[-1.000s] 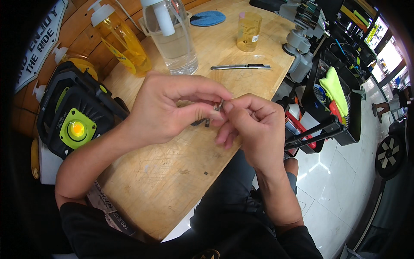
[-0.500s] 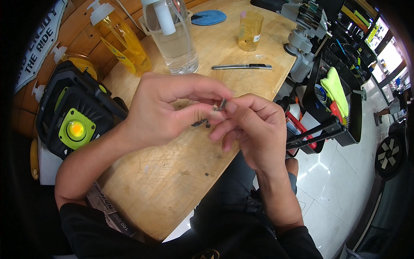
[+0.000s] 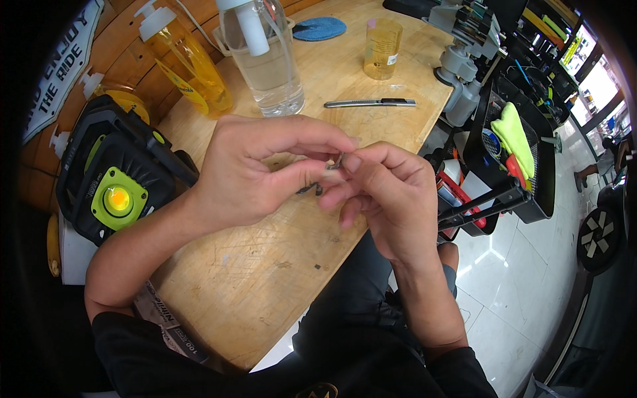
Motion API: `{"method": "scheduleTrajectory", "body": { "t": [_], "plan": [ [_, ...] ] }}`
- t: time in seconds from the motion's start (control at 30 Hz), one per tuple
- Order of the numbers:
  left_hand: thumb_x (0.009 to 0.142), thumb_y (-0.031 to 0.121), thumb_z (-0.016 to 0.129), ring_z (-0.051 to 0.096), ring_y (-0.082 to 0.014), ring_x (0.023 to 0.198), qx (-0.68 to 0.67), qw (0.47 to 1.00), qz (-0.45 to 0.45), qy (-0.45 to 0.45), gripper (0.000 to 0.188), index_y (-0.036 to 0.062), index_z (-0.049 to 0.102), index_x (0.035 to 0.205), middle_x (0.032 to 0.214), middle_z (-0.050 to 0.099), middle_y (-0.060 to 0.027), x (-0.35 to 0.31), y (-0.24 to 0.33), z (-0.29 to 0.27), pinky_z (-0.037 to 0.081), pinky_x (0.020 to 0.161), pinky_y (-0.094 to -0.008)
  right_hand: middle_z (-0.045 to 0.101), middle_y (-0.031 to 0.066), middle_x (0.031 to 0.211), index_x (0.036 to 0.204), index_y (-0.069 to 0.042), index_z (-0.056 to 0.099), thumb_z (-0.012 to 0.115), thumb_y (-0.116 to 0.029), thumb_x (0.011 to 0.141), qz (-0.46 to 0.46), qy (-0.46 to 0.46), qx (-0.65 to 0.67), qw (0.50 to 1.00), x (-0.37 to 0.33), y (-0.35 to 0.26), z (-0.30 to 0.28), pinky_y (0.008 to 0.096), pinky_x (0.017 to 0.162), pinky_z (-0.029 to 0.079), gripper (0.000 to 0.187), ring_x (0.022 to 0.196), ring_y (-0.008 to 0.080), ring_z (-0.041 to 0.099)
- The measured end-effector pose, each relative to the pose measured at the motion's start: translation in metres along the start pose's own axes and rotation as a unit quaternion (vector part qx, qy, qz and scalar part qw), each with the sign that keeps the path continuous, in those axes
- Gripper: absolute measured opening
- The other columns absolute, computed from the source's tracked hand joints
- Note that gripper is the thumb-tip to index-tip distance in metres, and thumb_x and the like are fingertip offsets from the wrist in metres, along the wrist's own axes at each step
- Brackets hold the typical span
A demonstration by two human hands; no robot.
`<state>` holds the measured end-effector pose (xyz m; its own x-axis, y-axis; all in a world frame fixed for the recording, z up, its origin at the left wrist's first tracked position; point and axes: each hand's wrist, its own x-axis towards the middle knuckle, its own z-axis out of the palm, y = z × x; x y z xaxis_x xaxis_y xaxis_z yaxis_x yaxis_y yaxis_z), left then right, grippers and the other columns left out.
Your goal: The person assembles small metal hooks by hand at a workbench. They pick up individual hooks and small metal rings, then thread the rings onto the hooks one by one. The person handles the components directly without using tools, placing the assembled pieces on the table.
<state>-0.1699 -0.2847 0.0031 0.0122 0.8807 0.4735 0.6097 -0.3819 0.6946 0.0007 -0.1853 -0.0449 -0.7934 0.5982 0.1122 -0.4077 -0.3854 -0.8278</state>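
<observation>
Over the wooden table (image 3: 225, 292), both my hands meet at the fingertips around one small dark grey piece (image 3: 338, 161), too small and covered to name. My left hand (image 3: 249, 169) pinches it between thumb and index finger from the left. From the right, my right hand (image 3: 398, 192) grips it with thumb and index finger, its other fingers curled below. Behind the fingers, small dark bits (image 3: 308, 188) partly show near the tabletop. Beyond my hands lies a snap-off utility knife (image 3: 369, 103), touched by neither hand.
A black and green work lamp (image 3: 118, 198) is lit at the left. Behind stand a clear pump bottle (image 3: 275, 83), a yellow pump bottle (image 3: 196, 73) and an amber cup (image 3: 383, 53). A grey vise (image 3: 461, 73) sits at the far right corner; a black tool cart (image 3: 531, 179) stands beyond it.
My fingertips have shifted very slightly, and the right hand has turned a little around the small piece. Both hands keep their pinch.
</observation>
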Motion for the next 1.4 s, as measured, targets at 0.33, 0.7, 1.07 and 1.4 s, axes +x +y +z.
{"method": "scheduleTrajectory", "body": {
  "t": [0.33, 0.7, 1.07, 1.4],
  "plan": [
    [0.084, -0.007, 0.074, 0.073, -0.0207, 0.100, -0.023, 0.999, -0.032, 0.009, 0.028, -0.0029, 0.072, 0.112, 0.112, 0.075, -0.0158, -0.0014, 0.0023, 0.0007, 0.060, 0.090, -0.0320, 0.073, 0.0176, 0.094, 0.102, 0.008, 0.065, 0.060, -0.003, 0.098, -0.003, 0.006, 0.018, 1.000, 0.0009, 0.0014, 0.0010, 0.0282, 0.058, 0.059, 0.013, 0.079, 0.0243, 0.075],
    [0.086, -0.008, 0.072, 0.073, -0.0192, 0.100, -0.009, 1.000, -0.021, 0.008, 0.026, -0.0028, 0.072, 0.111, 0.113, 0.075, -0.0154, 0.0000, 0.0032, 0.0017, 0.060, 0.090, -0.0313, 0.073, 0.0181, 0.093, 0.100, 0.010, 0.066, 0.058, -0.002, 0.096, 0.008, 0.014, 0.017, 1.000, 0.0024, -0.0003, 0.0005, 0.0292, 0.059, 0.060, 0.014, 0.079, 0.0245, 0.075],
    [0.086, -0.008, 0.073, 0.073, -0.0194, 0.102, -0.025, 0.999, -0.019, 0.018, 0.029, -0.0021, 0.072, 0.114, 0.112, 0.074, -0.0142, -0.0023, 0.0031, 0.0057, 0.059, 0.091, -0.0317, 0.072, 0.0184, 0.092, 0.101, 0.007, 0.065, 0.058, -0.004, 0.097, -0.017, 0.020, 0.023, 0.999, 0.0018, 0.0062, 0.0000, 0.0287, 0.058, 0.059, 0.014, 0.073, 0.0231, 0.074],
    [0.088, -0.008, 0.071, 0.072, -0.0191, 0.104, -0.032, 0.998, -0.042, 0.018, 0.028, -0.0026, 0.071, 0.115, 0.113, 0.074, -0.0142, -0.0022, -0.0009, 0.0038, 0.059, 0.092, -0.0321, 0.072, 0.0190, 0.093, 0.101, 0.009, 0.065, 0.056, -0.001, 0.097, -0.002, 0.024, 0.044, 0.999, 0.0007, 0.0005, 0.0022, 0.0294, 0.059, 0.060, 0.014, 0.078, 0.0259, 0.076]
  ]
}}
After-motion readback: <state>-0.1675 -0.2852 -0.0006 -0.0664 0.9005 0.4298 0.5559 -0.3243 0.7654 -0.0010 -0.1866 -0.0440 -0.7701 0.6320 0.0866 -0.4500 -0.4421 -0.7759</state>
